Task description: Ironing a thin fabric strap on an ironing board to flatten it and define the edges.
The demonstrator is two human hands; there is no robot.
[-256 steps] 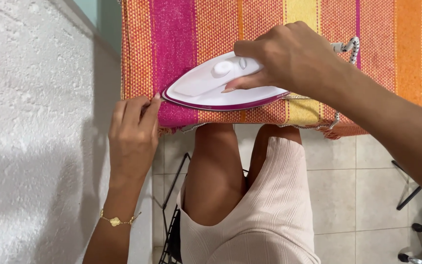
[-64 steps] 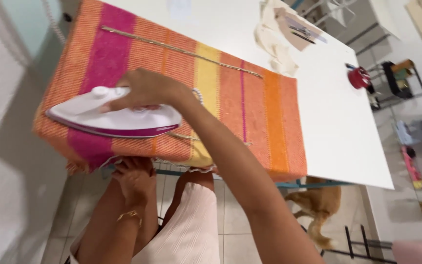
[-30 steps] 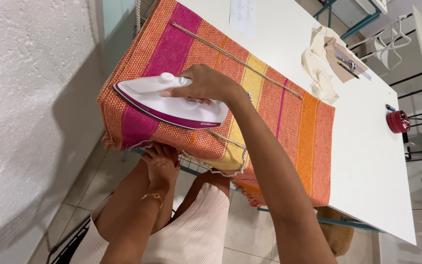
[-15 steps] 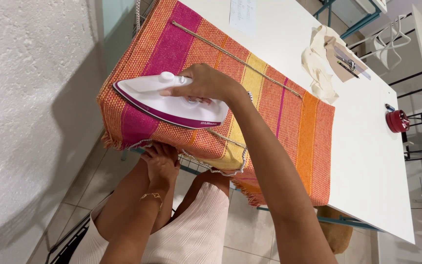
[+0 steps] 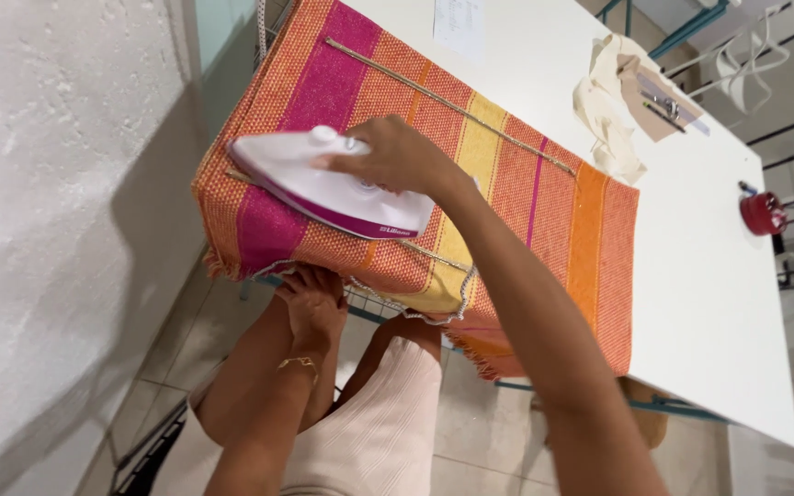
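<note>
White desk [image 5: 691, 303] beside rough white wall [image 5: 57, 211]; striped orange-pink cloth [image 5: 544, 211] covers desk's near end, draped over edge. I see iron [image 5: 333, 188], white with purple trim, flat on cloth near corner. My right hand [image 5: 397, 156] clenched around iron handle. My left hand [image 5: 314, 303] below desk edge, fingers gripping cloth's hanging hem. Thin cord [image 5: 452, 106] lies diagonally across cloth. Beyond: cream fabric scrap [image 5: 608, 129], small red object [image 5: 763, 211], paper sheet [image 5: 459, 23].

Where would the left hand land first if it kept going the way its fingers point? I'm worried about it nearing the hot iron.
Probably the striped cloth's fringed front edge: the left hand already touches it from below, under the iron.
</note>
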